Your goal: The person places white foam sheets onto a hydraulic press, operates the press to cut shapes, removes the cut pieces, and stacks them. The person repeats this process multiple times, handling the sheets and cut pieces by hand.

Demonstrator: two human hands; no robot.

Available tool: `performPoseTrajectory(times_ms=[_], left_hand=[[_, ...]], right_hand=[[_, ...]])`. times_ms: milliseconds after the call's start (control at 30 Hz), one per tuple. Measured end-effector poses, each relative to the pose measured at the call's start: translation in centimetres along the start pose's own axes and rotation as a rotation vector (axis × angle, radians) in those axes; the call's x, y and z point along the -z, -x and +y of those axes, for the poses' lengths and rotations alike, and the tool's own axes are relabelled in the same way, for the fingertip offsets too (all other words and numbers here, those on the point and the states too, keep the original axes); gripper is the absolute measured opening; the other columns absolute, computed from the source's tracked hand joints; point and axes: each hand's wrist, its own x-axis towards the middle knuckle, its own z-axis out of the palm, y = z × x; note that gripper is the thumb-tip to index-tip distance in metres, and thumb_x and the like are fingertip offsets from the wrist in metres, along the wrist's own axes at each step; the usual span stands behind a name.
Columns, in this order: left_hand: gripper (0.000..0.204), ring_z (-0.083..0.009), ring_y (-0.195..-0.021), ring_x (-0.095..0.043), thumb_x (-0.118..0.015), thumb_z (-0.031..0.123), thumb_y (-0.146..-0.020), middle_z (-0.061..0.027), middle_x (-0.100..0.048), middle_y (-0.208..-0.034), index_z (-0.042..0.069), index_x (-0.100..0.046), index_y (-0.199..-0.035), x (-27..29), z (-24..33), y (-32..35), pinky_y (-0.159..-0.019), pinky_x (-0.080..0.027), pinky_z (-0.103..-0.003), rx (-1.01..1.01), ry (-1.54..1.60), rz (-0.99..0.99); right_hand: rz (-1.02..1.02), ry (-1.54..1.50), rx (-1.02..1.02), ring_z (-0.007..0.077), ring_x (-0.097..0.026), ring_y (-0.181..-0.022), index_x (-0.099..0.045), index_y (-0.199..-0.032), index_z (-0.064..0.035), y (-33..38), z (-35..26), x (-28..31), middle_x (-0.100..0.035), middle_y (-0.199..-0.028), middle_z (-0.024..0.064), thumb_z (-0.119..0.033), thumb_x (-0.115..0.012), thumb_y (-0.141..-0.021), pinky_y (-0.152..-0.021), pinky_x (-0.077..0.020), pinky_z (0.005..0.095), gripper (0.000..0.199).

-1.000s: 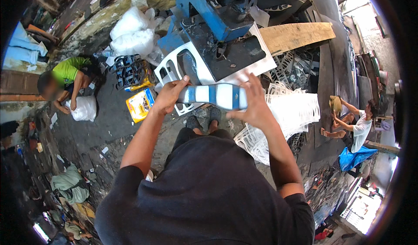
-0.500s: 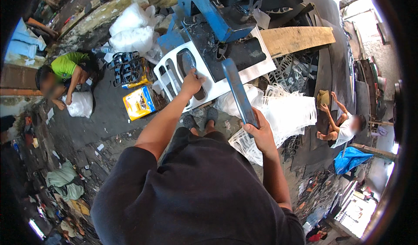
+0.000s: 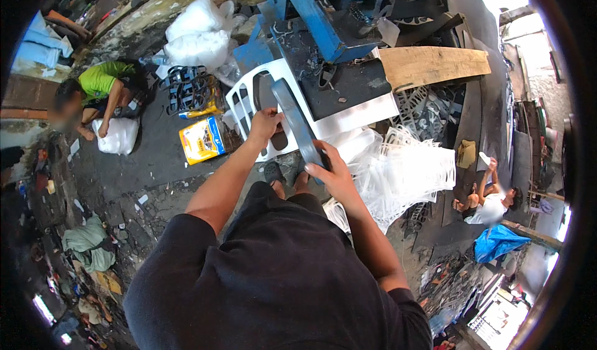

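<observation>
My right hand (image 3: 336,173) grips the near end of a long, narrow blue-grey bar with rounded ends (image 3: 292,110), probably a cutting die. The bar is held tilted over a white sheet (image 3: 280,69) with long oval cut-outs. Beside the bar, my left hand (image 3: 266,126) has its fingers curled in at the sheet's cut-outs; what they pinch, if anything, is hidden. Part of the sheet lies on a black pad (image 3: 351,92) under a blue machine (image 3: 311,30).
White cut-out scraps (image 3: 410,166) are heaped to the right, below a wooden board (image 3: 429,64). A yellow package (image 3: 202,142) and black straps (image 3: 186,89) lie left. One person (image 3: 102,82) crouches at far left with a white bag (image 3: 117,135); another (image 3: 488,207) sits at right.
My right hand has brought the bar left and lower over the sheet, close to my left hand. My left hand has drawn back slightly. The person at right now raises a white piece.
</observation>
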Motion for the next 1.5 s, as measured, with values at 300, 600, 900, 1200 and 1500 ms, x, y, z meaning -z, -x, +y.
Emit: performPoseTrajectory(times_ms=[300, 600, 900, 1200, 1500], left_hand=[[0.021, -0.0153, -0.085, -0.067, -0.059, 0.008, -0.094, -0.0055, -0.069, -0.100, 0.001, -0.064, -0.113, 0.6, 0.4, 1.8, -0.075, -0.055, -0.031, 0.076, 0.245, -0.022], [0.021, -0.0111, -0.075, -0.064, -0.066, 0.014, -0.093, -0.0001, -0.068, -0.090, 0.003, -0.067, -0.111, 0.7, -0.7, 1.1, -0.068, -0.053, -0.027, 0.182, 0.403, -0.056], [0.030, -0.0118, -0.079, -0.063, -0.069, 0.014, -0.091, -0.0020, -0.066, -0.095, 0.003, -0.062, -0.117, 1.0, -0.8, 0.4, -0.070, -0.056, -0.026, 0.206, 0.439, -0.076], [0.035, -0.0092, -0.064, -0.061, -0.074, 0.017, -0.088, -0.0011, -0.065, -0.085, 0.001, -0.063, -0.118, 0.0, 1.1, 0.5, -0.052, -0.051, -0.020, 0.221, 0.398, -0.024], [0.035, -0.0126, -0.090, -0.062, -0.074, 0.018, -0.087, -0.0003, -0.068, -0.102, 0.004, -0.065, -0.118, 0.0, 0.1, -0.5, -0.082, -0.051, -0.030, 0.204, 0.364, -0.019]], right_hand=[[0.480, 0.642, 0.255, 0.0472, -0.045, -0.120, -0.050, -0.133, -0.0048, -6.6, 6.0, -6.9, -0.038, -0.130, 0.0311, -0.026, -0.079, -0.078, -0.099, -0.0417, 0.0476, 0.066], [0.471, 0.755, 0.256, 0.0475, -0.046, -0.115, -0.053, -0.126, 0.0003, -8.1, 6.0, -6.3, -0.045, -0.121, 0.0313, -0.028, -0.078, -0.076, -0.097, -0.0406, 0.0500, 0.063], [0.497, 0.811, 0.310, 0.0435, -0.051, -0.102, -0.055, -0.124, -0.0015, -9.0, 6.9, -6.0, -0.050, -0.106, 0.0262, -0.031, -0.079, -0.075, -0.089, -0.0432, 0.0487, 0.062], [0.520, 0.788, 0.384, 0.0443, -0.050, -0.104, -0.055, -0.123, -0.0001, -9.8, 7.7, -5.4, -0.052, -0.110, 0.0259, -0.032, -0.078, -0.077, -0.091, -0.0420, 0.0513, 0.061], [0.846, 0.228, -0.079, 0.0314, -0.053, -0.103, -0.051, -0.116, 0.0057, -5.4, 10.0, -2.2, -0.051, -0.117, 0.0194, -0.033, -0.070, -0.089, -0.093, -0.0423, 0.0469, 0.051]])
